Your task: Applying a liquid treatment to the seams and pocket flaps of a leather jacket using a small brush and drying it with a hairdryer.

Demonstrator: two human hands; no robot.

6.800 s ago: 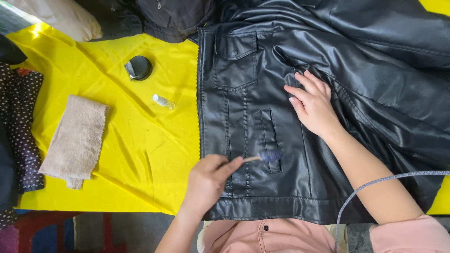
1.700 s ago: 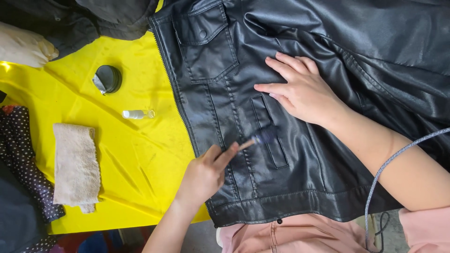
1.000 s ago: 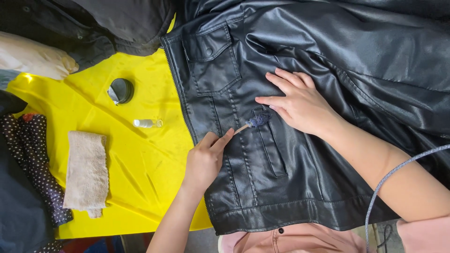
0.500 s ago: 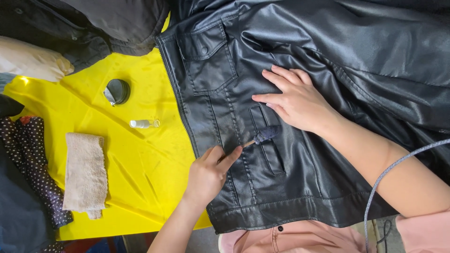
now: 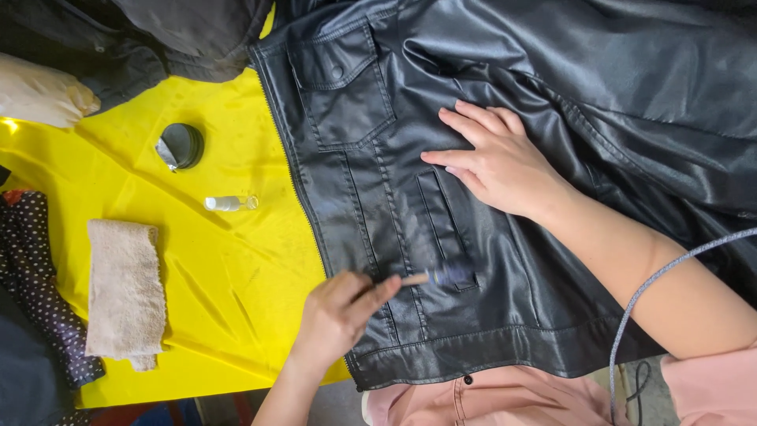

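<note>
Jacket point(image 5: 552, 118): black leather, spread flat over the yellow cloth point(image 5: 229, 260); keep it taut.
Right hand point(image 5: 501, 162): fingers spread, pressing flat at 12 o'clock of the pocket point(image 5: 445, 229); hold firm.
Left hand point(image 5: 339, 315): pinched shut on the brush.
Brush point(image 5: 438, 277): blurred tip at the pocket's lower end; light strokes look best.
Small bottle point(image 5: 230, 203): lies at 9 o'clock of the jacket.

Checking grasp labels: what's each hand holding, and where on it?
Left hand pinches a small brush by its wooden handle end, bristles on the black jacket. Right hand holds nothing, resting flat on the jacket.
</note>
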